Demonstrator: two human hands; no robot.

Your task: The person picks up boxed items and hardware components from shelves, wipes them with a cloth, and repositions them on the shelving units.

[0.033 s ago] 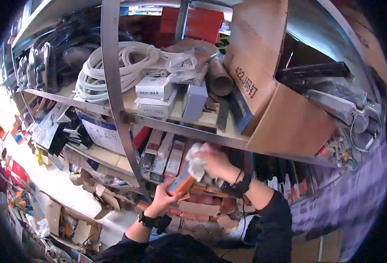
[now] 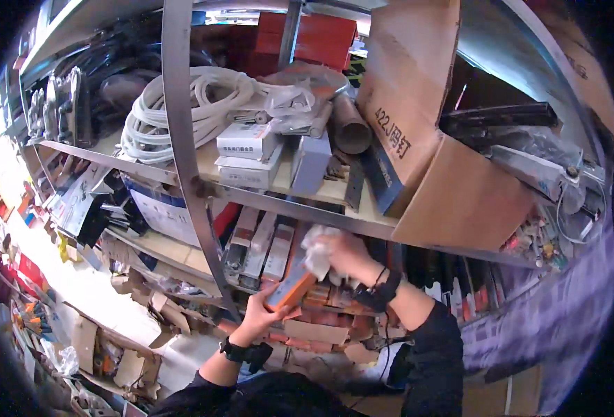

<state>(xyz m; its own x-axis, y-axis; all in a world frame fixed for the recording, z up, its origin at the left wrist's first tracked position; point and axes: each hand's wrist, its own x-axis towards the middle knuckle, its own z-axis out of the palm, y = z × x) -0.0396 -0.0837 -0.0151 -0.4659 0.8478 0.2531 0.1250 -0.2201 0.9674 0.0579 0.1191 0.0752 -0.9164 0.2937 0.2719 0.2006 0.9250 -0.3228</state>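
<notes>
Low in front of me, my left hand [image 2: 259, 314] is closed around the near end of a long orange box with a grey top [image 2: 291, 288]. The box tilts up toward the shelf. A crumpled white cloth [image 2: 316, 251] is bunched in my right hand [image 2: 353, 258], whose fingers press it onto the far part of the box. That end of the box is partly hidden by the cloth.
A metal shelf post [image 2: 178, 104] rises left of my hands, and a shelf edge [image 2: 300, 213] runs just above them. Long narrow boxes [image 2: 277, 254] stand beside the cloth. Overhead are a coiled white hose [image 2: 147, 118] and an open cardboard carton [image 2: 460, 194].
My right hand and the cloth have slid slightly to the right, away from my left hand. More of the box's grey top shows. My left hand stays where it was.
</notes>
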